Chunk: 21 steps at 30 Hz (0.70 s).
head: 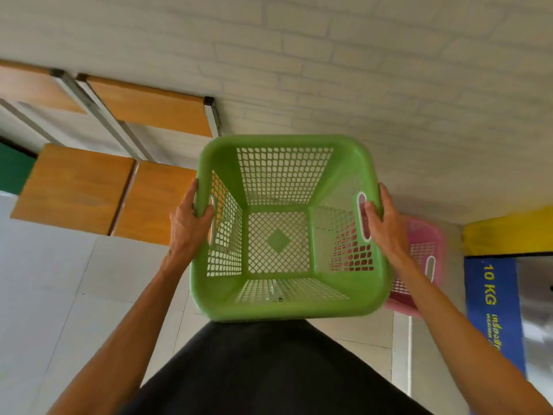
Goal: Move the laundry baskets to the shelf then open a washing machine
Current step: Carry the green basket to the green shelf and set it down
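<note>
An empty green laundry basket (284, 307) with perforated walls is held in front of me, its opening facing up. My left hand (188, 226) grips its left rim by the handle slot. On the opposite side, my right hand (386, 226) grips the right rim, fingers through the handle slot. A pink laundry basket (425, 244) stands on the floor to the right, partly hidden behind the green one and my right arm. The wooden shelf (74, 187) with metal posts is at the left. A washing machine (535, 310) with a blue "10 KG" sticker is at the right edge.
A white brick wall (359, 70) runs behind everything. Pale floor tiles (59, 295) lie below the shelf on the left. A yellow panel (508, 232) tops the machine. My dark clothing (269, 372) fills the lower middle.
</note>
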Each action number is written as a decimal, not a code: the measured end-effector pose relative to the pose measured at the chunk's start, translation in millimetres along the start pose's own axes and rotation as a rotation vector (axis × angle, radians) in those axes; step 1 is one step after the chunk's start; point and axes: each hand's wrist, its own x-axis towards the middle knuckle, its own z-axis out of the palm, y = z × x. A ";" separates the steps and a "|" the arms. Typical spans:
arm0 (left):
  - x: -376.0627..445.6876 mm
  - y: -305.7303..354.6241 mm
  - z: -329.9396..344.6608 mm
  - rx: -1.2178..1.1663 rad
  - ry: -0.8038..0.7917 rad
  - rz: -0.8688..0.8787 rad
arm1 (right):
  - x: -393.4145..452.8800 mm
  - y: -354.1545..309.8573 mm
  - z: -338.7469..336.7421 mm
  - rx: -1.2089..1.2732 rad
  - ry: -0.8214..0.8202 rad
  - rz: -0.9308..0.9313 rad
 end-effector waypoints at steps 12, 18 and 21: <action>-101.9 -29.0 -146.5 -0.089 0.268 -0.086 | -70.5 -118.6 32.7 -0.039 -0.043 -0.226; -176.4 -93.2 -246.3 -0.083 0.435 -0.210 | -144.2 -192.0 107.2 -0.040 -0.176 -0.392; -210.1 -134.4 -293.4 -0.101 0.524 -0.286 | -183.6 -227.9 151.1 -0.016 -0.234 -0.467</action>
